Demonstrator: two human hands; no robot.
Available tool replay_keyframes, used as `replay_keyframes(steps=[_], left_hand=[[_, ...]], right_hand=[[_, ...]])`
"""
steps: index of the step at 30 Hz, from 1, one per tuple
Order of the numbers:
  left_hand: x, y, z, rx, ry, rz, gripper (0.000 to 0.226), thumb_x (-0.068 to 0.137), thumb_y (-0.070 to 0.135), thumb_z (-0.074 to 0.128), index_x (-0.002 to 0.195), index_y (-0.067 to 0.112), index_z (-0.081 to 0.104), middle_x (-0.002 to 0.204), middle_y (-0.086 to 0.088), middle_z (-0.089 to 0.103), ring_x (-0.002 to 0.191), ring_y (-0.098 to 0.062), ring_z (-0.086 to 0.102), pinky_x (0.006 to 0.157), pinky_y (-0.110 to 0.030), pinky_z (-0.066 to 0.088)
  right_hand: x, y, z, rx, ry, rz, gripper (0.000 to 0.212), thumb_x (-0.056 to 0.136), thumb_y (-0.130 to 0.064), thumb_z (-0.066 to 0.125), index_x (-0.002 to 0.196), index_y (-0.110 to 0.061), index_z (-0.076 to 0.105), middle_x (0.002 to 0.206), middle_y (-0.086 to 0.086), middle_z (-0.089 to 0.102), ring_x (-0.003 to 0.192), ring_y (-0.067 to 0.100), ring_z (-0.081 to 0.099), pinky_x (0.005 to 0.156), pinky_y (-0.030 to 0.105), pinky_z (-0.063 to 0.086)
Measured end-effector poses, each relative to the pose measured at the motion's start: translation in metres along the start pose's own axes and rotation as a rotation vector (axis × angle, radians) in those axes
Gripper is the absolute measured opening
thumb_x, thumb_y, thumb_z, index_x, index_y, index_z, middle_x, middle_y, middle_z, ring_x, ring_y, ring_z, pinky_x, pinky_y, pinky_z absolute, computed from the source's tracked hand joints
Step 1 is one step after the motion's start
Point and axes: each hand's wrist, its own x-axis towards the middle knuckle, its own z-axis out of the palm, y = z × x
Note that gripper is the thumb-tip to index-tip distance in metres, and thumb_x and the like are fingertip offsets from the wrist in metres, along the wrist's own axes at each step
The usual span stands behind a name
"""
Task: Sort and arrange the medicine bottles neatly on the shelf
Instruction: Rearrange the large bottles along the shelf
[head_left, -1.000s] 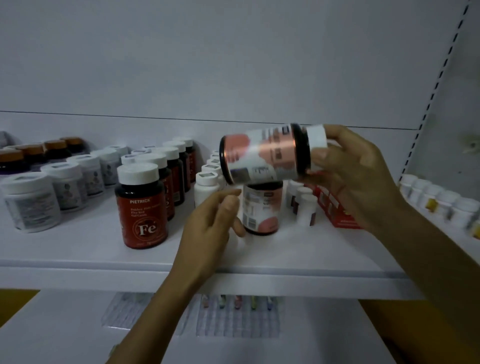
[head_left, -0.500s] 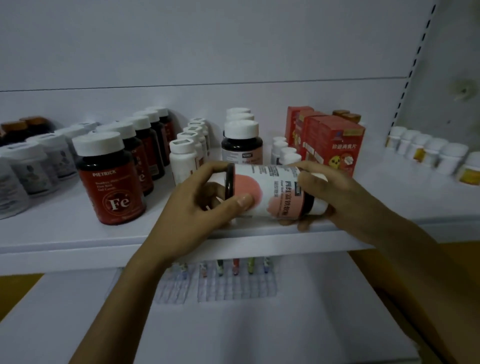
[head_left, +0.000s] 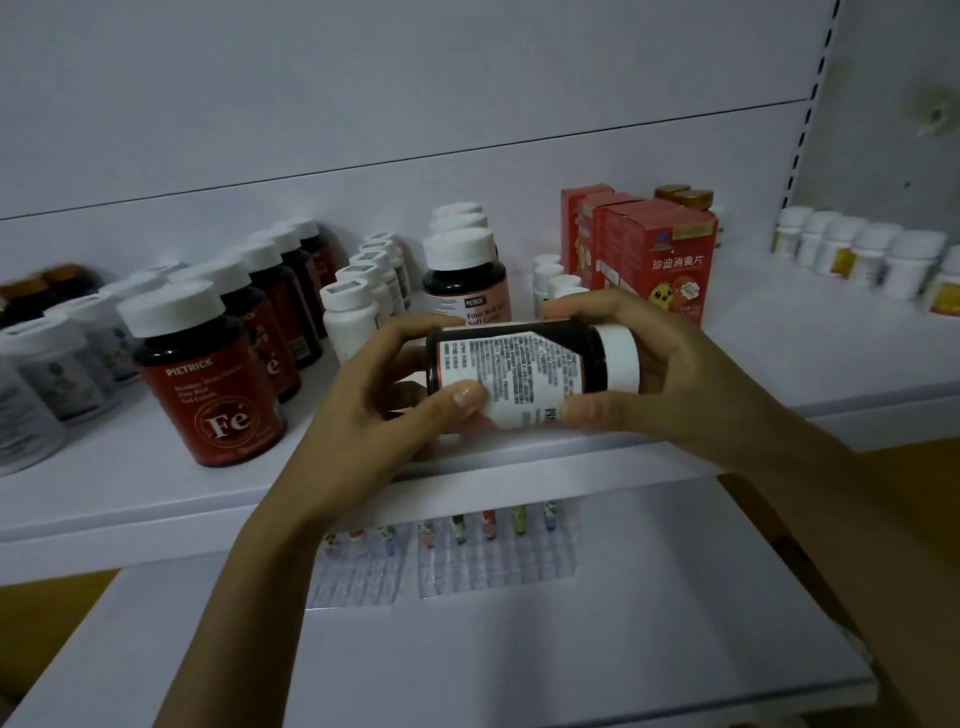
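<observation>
Bottle (head_left: 519, 374) rotated since earlier frame: text panel now faces camera. Left hand (head_left: 374, 405) curls round base end, right hand (head_left: 670, 374) round white cap end. Bottle horizontal over near edge of shelf (head_left: 130, 499), probably for label check before placing with matching bottle (head_left: 465, 280) behind.

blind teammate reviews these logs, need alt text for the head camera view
A left hand and right hand hold a dark bottle on its side before a white shelf, base to the left, white cap to the right, printed label facing the camera. Behind it stand rows of white-capped bottles and red boxes.
</observation>
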Motion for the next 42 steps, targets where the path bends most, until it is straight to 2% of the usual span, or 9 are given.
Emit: replay_keyframes(steps=[4, 6, 9, 16, 23, 26, 32, 37, 42], left_hand=[[0.000, -0.001, -0.001, 0.022, -0.011, 0.032, 0.051, 0.073, 0.037, 0.069, 0.121, 0.027, 0.052, 0.118, 0.004, 0.065, 0.096, -0.031, 0.066, 0.072, -0.050, 0.058], [0.000, -0.002, -0.001, 0.033, -0.009, 0.045, 0.054, 0.072, 0.036, 0.071, 0.122, 0.027, 0.051, 0.120, 0.006, 0.064, 0.099, -0.029, 0.065, 0.073, -0.047, 0.058], [0.000, -0.003, -0.001, 0.038, -0.009, 0.047, 0.057, 0.071, 0.035, 0.072, 0.124, 0.026, 0.050, 0.121, 0.006, 0.062, 0.102, -0.027, 0.064, 0.074, -0.045, 0.059], [0.000, -0.005, -0.002, 0.052, -0.017, 0.055, 0.059, 0.072, 0.034, 0.072, 0.125, 0.023, 0.048, 0.123, 0.005, 0.062, 0.103, -0.030, 0.063, 0.076, -0.052, 0.056], [0.000, -0.004, -0.004, 0.061, -0.037, 0.088, 0.063, 0.070, 0.048, 0.075, 0.125, 0.033, 0.050, 0.127, 0.006, 0.058, 0.103, -0.031, 0.063, 0.076, -0.056, 0.054], [-0.001, -0.003, -0.004, 0.057, -0.036, 0.098, 0.062, 0.069, 0.037, 0.076, 0.125, 0.030, 0.050, 0.127, 0.006, 0.058, 0.106, -0.028, 0.062, 0.076, -0.054, 0.055], [-0.003, -0.010, -0.005, 0.060, -0.040, 0.119, 0.059, 0.066, 0.036, 0.076, 0.119, 0.031, 0.050, 0.128, 0.013, 0.055, 0.113, -0.015, 0.059, 0.072, -0.038, 0.059], [-0.008, -0.005, -0.003, -0.034, -0.115, 0.281, 0.052, 0.066, 0.034, 0.076, 0.112, 0.038, 0.050, 0.121, 0.019, 0.056, 0.109, -0.012, 0.060, 0.068, -0.024, 0.056], [-0.035, -0.011, 0.049, -0.204, -0.195, 0.415, 0.055, 0.067, 0.037, 0.076, 0.111, 0.035, 0.042, 0.118, 0.025, 0.052, 0.107, -0.004, 0.060, 0.070, -0.018, 0.055]], right_hand=[[0.003, 0.002, -0.001, -0.018, 0.034, 0.090, 0.055, 0.068, -0.065, 0.069, 0.115, -0.036, 0.059, 0.114, -0.019, 0.064, 0.109, 0.008, 0.063, 0.085, 0.027, 0.053], [0.006, 0.003, 0.000, -0.058, 0.071, 0.129, 0.037, 0.079, -0.060, 0.061, 0.108, -0.037, 0.063, 0.112, -0.015, 0.066, 0.109, 0.006, 0.061, 0.093, 0.031, 0.049], [0.007, 0.001, 0.004, -0.063, 0.074, 0.119, 0.022, 0.084, -0.043, 0.062, 0.101, -0.030, 0.064, 0.099, -0.005, 0.068, 0.093, 0.007, 0.065, 0.080, 0.026, 0.052], [0.004, 0.001, 0.006, -0.057, 0.028, 0.075, 0.037, 0.069, -0.028, 0.073, 0.103, -0.025, 0.059, 0.091, -0.006, 0.068, 0.079, 0.014, 0.068, 0.067, 0.031, 0.059], [0.007, 0.002, 0.009, -0.097, 0.105, 0.069, 0.026, 0.078, -0.041, 0.060, 0.098, -0.025, 0.061, 0.088, -0.007, 0.066, 0.078, 0.007, 0.064, 0.066, 0.021, 0.052], [0.006, 0.005, 0.014, -0.142, 0.139, 0.058, 0.033, 0.071, -0.041, 0.069, 0.099, -0.026, 0.058, 0.087, -0.013, 0.066, 0.076, 0.006, 0.065, 0.061, 0.019, 0.053], [0.000, 0.001, 0.023, -0.390, 0.193, 0.099, 0.067, 0.061, -0.048, 0.082, 0.116, -0.043, 0.044, 0.112, -0.026, 0.051, 0.105, -0.009, 0.054, 0.083, 0.014, 0.049], [-0.036, -0.020, 0.053, -0.272, 0.502, -0.010, 0.074, 0.063, -0.018, 0.087, 0.123, -0.027, 0.044, 0.105, -0.022, 0.063, 0.098, 0.001, 0.065, 0.072, 0.015, 0.053], [-0.099, -0.030, 0.093, -0.028, 0.846, 0.173, 0.064, 0.056, -0.046, 0.086, 0.111, -0.024, 0.061, 0.097, -0.002, 0.073, 0.086, 0.015, 0.071, 0.065, 0.027, 0.057]])
